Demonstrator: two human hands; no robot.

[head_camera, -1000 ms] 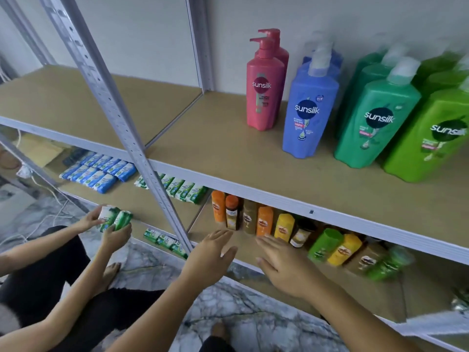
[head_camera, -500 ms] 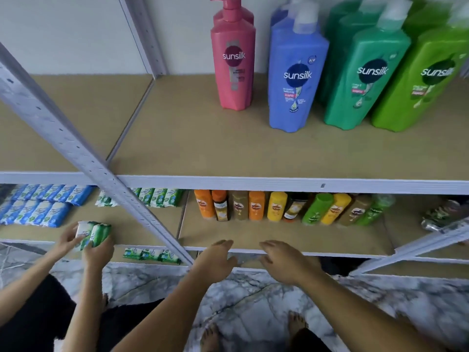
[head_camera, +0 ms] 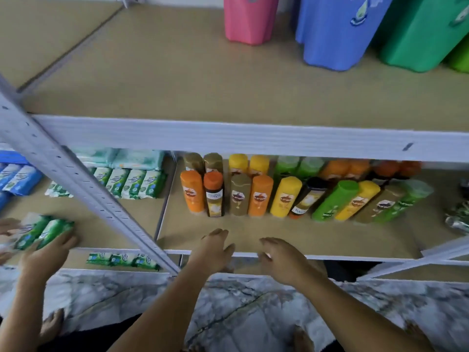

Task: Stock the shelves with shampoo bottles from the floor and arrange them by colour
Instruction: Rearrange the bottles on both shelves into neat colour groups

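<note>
Small shampoo bottles stand on the middle shelf (head_camera: 317, 240) in mixed colours: an orange bottle (head_camera: 192, 190), a tan bottle (head_camera: 239, 194), a yellow bottle (head_camera: 285, 196), a leaning green bottle (head_camera: 333, 200) and several more behind. My left hand (head_camera: 214, 248) and my right hand (head_camera: 281, 257) hover at the shelf's front edge, fingers loosely spread, holding nothing. Both are short of the bottles. On the upper shelf (head_camera: 177, 80) stand large pump bottles: pink bottle (head_camera: 250, 19), blue bottle (head_camera: 332, 31), green bottle (head_camera: 418, 34).
A slanted perforated metal brace (head_camera: 83, 189) crosses in front of the shelves at left. Another person's hands (head_camera: 48, 252) hold green sachet packs (head_camera: 43, 231) at the left bay. More green packs (head_camera: 132, 182) and blue packs (head_camera: 17, 177) lie there. Marble floor (head_camera: 253, 308) below.
My view has dropped and moved closer to the middle shelf. Both my hands stay at its front edge, empty. The other person's hands hold the green packs lower at left.
</note>
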